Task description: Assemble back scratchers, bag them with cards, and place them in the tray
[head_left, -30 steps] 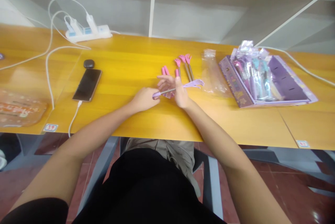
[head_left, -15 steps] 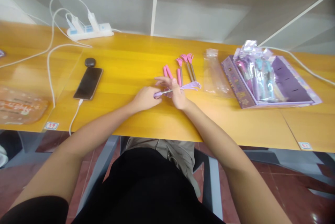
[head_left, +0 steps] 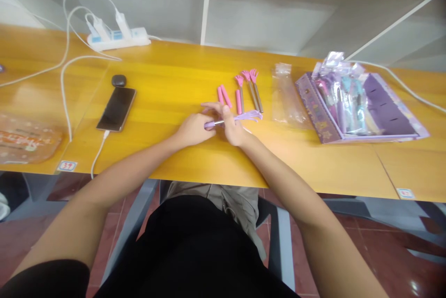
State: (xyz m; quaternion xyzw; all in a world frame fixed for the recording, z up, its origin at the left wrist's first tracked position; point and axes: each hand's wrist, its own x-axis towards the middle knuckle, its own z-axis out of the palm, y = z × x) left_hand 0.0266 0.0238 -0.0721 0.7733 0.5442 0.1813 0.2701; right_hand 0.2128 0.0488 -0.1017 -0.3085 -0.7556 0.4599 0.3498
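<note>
A purple back scratcher [head_left: 248, 115] with a claw-shaped head and a metal rod lies across both hands, its head pointing right. My left hand [head_left: 195, 129] is closed around its purple handle end. Closed on the rod nearer the head is my right hand [head_left: 232, 127], the fingers partly hidden behind the thumb. Just beyond the hands lie two loose pink handle sleeves [head_left: 226, 96]. Beside them is a pink back scratcher [head_left: 239, 81] with another pink sleeve at its rod, and two more pink claw heads on metal rods [head_left: 256, 89].
Clear plastic bags [head_left: 285, 98] lie right of the pink pieces. Farther right stands a purple display box [head_left: 393, 121] with several bagged back scratchers. To the left are a phone [head_left: 116, 108] on a cable, a dark earbud case [head_left: 119, 80] and a power strip [head_left: 118, 39].
Both hands stay on the purple back scratcher. My right hand and the claw head have shifted slightly left, toward my left hand.
</note>
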